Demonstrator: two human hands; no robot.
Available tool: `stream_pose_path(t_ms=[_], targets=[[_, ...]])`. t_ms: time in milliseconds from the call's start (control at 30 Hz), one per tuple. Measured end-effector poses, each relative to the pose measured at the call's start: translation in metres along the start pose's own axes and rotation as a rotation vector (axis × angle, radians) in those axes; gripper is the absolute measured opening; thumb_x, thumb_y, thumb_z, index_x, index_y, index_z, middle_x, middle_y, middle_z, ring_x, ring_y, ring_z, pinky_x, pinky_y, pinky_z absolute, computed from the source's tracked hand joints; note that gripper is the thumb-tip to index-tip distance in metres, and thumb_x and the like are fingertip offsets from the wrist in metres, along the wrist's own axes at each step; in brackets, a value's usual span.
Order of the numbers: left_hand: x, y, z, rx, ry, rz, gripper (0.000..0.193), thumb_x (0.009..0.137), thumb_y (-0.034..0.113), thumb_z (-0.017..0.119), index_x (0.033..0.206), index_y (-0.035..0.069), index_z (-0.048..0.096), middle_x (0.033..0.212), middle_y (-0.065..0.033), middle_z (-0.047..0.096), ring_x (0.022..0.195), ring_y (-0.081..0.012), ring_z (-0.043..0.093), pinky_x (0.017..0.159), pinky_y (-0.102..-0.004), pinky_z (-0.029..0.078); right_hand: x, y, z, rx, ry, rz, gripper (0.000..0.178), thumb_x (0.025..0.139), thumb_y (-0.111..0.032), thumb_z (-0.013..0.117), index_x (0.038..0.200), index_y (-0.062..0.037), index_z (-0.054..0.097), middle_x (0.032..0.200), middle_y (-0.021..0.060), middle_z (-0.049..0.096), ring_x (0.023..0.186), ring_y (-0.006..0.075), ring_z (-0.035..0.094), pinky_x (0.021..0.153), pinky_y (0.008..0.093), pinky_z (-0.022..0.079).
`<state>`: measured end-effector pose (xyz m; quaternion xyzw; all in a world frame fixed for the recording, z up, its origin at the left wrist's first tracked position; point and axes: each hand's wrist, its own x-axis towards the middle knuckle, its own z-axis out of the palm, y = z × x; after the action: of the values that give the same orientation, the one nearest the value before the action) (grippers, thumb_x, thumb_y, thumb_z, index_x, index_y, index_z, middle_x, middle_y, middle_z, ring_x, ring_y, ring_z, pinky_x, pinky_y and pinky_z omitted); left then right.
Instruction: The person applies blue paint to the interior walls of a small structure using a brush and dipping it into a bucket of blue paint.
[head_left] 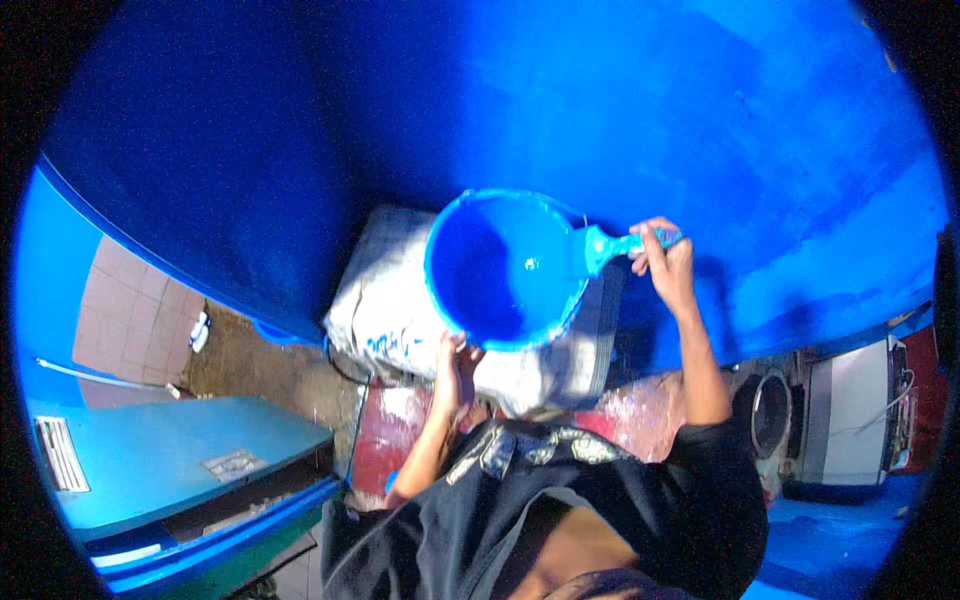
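My right hand point(664, 262) is closed round the handle of a teal paintbrush point(603, 250). The brush's bristle end lies over the right rim of a blue paint bucket point(440, 300), its tip hard to tell from the paint. Blue paint point(535, 225) shows inside, with a small bright glint on it. At the bucket's near left side, my left hand point(453, 372) grips its edge, the fingers partly hidden. Beneath the bucket is a whitish sack-like bundle point(385, 300) with some blue marks.
A blue-painted wall point(690, 110) rises just beyond the bucket, with uneven patches at right. On the left stands a teal table point(270, 430) with an open shelf below. A round dark container point(770, 412) and a white cabinet-like box point(845, 420) stand at right.
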<state>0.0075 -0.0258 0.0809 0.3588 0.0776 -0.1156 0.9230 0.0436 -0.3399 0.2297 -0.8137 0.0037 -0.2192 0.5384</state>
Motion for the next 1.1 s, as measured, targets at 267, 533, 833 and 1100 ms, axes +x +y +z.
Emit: stream_pose_path(t_ms=[267,533,833,1100], targets=[[0.0,0.017,0.024,0.162,-0.033,0.039,0.049,0.087,0.029,0.052,0.13,0.01,0.041,0.121,-0.0024,0.054,0.106,-0.0175,0.054,0.092,-0.0362,0.04,0.02,-0.044,0.012,-0.459,-0.224,-0.138,0.019,0.092,-0.018,0.058,0.086,-0.0007,0.064,0.061,0.0054,0.061,0.046,0.0083,0.053,0.042,0.0248,0.04],[-0.001,0.0,0.009,-0.008,0.029,0.019,0.036,0.09,0.018,0.053,0.123,0.011,0.043,0.096,0.004,0.057,0.085,-0.0073,0.053,0.074,-0.0269,0.043,0.034,-0.076,0.002,-0.361,-0.186,-0.19,0.017,0.09,-0.016,0.06,0.085,0.0006,0.063,0.064,0.0074,0.062,0.05,0.0077,0.056,0.046,0.0237,0.044],[-0.012,0.009,0.006,0.041,0.119,-0.031,0.04,0.085,0.031,0.057,0.119,0.013,0.045,0.115,-0.0023,0.055,0.104,-0.0207,0.053,0.09,-0.0391,0.039,0.101,-0.075,0.039,0.201,0.405,-0.561,0.011,0.089,-0.002,0.06,0.098,0.0023,0.062,0.097,0.011,0.065,0.074,0.0174,0.066,0.062,0.0283,0.058],[-0.036,0.03,0.023,-0.014,0.174,0.023,0.037,0.082,0.028,0.058,0.112,0.008,0.049,0.11,-0.0045,0.056,0.098,-0.0214,0.055,0.093,-0.0397,0.041,0.207,-0.143,0.06,-0.013,0.569,-0.985,0.014,0.083,-0.001,0.066,0.097,-0.0031,0.066,0.093,0.0104,0.068,0.078,0.0201,0.066,0.068,0.0312,0.052]])
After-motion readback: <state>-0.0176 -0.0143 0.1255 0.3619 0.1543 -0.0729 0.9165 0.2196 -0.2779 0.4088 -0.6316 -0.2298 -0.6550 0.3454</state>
